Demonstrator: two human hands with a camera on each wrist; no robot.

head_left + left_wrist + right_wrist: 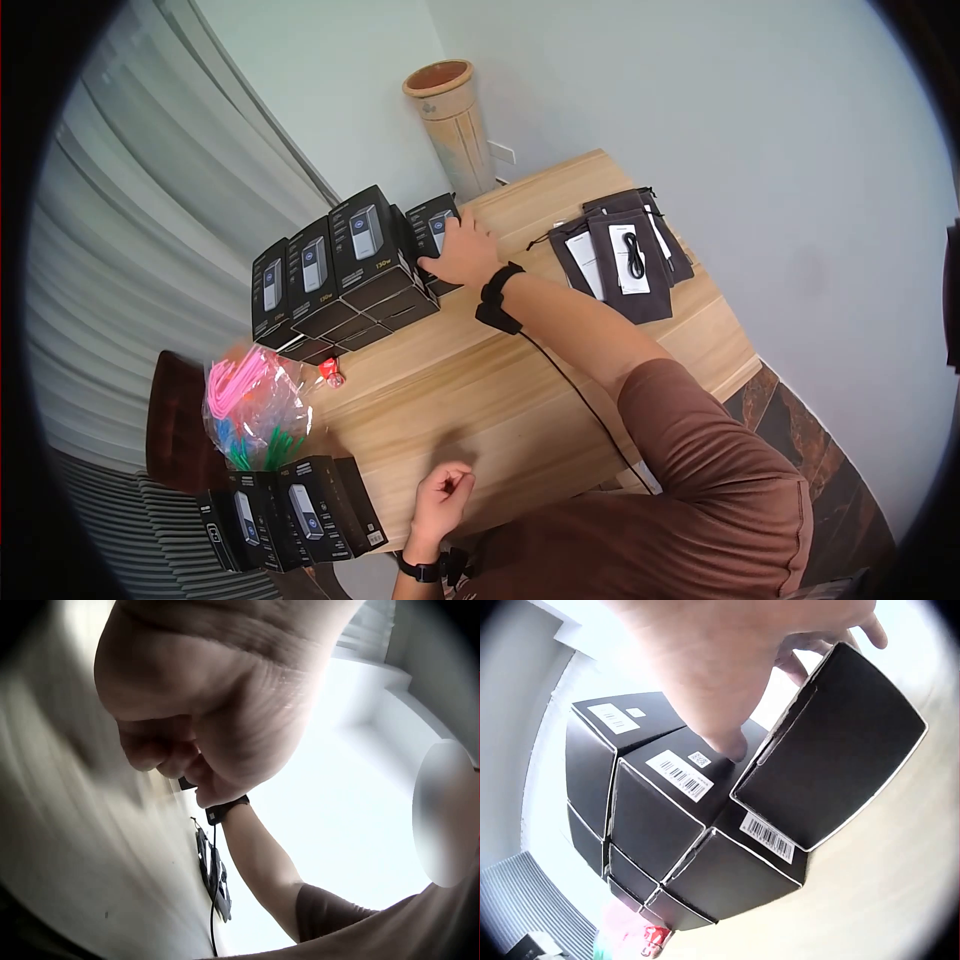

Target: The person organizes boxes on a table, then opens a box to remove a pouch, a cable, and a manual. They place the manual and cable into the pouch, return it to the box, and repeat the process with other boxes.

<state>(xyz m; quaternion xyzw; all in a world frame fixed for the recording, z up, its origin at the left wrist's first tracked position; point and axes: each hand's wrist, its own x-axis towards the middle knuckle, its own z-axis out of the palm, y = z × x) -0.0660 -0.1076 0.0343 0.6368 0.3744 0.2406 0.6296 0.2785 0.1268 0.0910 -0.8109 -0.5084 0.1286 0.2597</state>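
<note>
My right hand (465, 250) grips a small black product box (430, 218) at the right end of the stacked boxes. In the right wrist view this box (840, 742) leans at an angle beside the stack, thumb on its near side and fingers reaching round its far edge. Other black boxes (365, 240) with a silver device and "130W" printed on them stand stacked right next to it. My left hand (443, 497) hangs loosely curled over the table's front edge and holds nothing.
Dark drawstring pouches (640, 290) with white papers and a black cable (633, 256) lie at the right. A clear bag of coloured ties (258, 400), a small red wrapped item (331, 373) and more black boxes (305, 515) occupy the left. A tall vase (455, 130) stands behind the table.
</note>
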